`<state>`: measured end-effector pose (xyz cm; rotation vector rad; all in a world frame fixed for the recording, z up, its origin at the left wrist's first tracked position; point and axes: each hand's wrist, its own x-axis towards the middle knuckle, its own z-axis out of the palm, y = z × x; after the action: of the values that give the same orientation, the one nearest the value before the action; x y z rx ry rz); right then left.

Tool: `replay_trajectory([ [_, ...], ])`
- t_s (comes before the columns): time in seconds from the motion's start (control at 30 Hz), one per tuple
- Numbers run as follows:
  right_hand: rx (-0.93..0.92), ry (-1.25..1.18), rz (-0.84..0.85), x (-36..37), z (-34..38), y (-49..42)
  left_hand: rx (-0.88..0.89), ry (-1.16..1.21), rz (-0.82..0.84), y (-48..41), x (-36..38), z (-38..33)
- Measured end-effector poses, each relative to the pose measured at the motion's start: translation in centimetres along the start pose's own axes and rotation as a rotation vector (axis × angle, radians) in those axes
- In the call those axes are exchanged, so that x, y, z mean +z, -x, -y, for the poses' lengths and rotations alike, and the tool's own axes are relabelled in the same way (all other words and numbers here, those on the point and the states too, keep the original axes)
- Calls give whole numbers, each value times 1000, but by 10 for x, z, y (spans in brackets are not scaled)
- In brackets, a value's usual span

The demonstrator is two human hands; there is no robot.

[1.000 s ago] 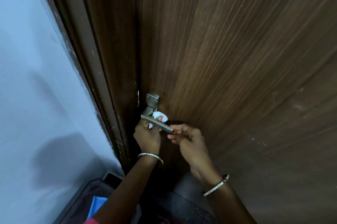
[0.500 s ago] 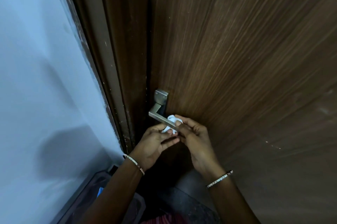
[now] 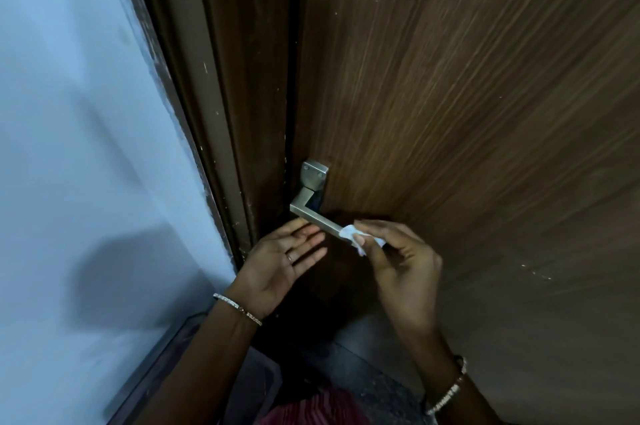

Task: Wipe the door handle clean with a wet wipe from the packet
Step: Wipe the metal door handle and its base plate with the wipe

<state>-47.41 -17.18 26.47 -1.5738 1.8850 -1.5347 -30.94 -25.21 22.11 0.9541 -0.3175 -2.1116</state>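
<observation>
Surroundings: a dark wood-grain door [image 3: 467,113] filled the right of the view, its brown frame [image 3: 221,113] ran down the middle-left, and a pale blue wall [image 3: 76,147] took the left side.
Floor: dark speckled floor [image 3: 363,376] showed between the forearms; a dark bin-like container [image 3: 249,386] sat at the foot of the wall, its contents unclear.
Obstruction: nothing lay across the lever's near half; only its free end was hidden by the wipe.
Door handle: the door handle [image 3: 308,206], a square-section brushed metal lever on a square plate with two screws, sat close to the door's left edge, by the frame.
Wet wipe: the wet wipe [image 3: 353,236], white and crumpled, was pressed around the lever's free end.
Right hand: the right hand [image 3: 398,258] pinched the wipe between thumb and fingertips, fingers curled, wrist angled up toward the lever.
Left hand: the left hand [image 3: 284,258] was spread flat, palm up, holding nothing, its fingertips just under the lever near the bend; whether they touched it could not be told.
Jewellery: a thin bangle [image 3: 239,308] circled the left wrist, a studded bracelet [image 3: 448,390] the right, and a ring [image 3: 289,257] sat on a left finger.
</observation>
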Motion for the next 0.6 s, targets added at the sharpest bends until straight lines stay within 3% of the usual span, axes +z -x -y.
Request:
replay_trajectory([
  [0.43, -230, 470, 340, 73, 38, -24, 17, -184, 83, -6, 1, -1],
  [0.6, -258, 529, 210, 36, 15, 0, 14, -137, 40, -7, -1, -3],
])
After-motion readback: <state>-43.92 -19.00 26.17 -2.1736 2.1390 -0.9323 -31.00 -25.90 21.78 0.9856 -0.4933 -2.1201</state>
